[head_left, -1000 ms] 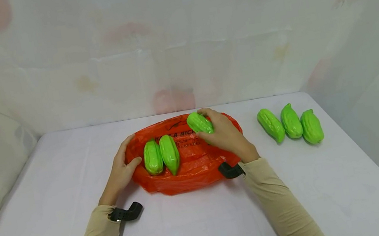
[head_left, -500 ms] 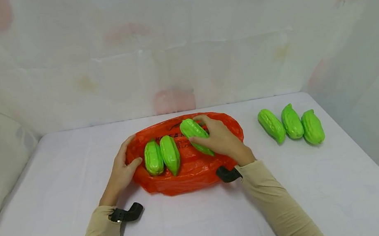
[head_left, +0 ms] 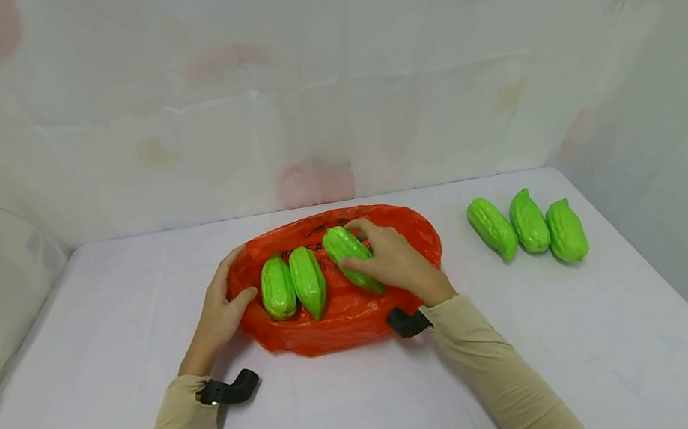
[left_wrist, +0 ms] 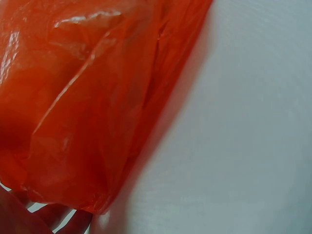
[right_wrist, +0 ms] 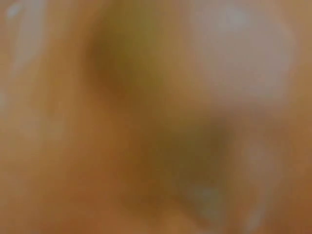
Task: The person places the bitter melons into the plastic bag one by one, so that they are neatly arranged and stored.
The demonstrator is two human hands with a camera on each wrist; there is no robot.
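Observation:
A red plastic bag lies spread open on the table, with black print on its inner face. My left hand holds its left edge, thumb inside and fingers outside. In the left wrist view the fingertips show beneath the red film. Two glossy, ridged green bitter melons lie side by side in the bag's left half. My right hand grips another bitter melon, tilted, just right of those two and low over the bag. The right wrist view is a blur through the red film.
Three more bitter melons lie in a loose row at the back right of the white table. A pale printed curtain stands behind the table and along both sides.
My right hand has moved left and toward me, bringing its bitter melon down close to the two in the bag. The left hand has stayed on the bag's edge.

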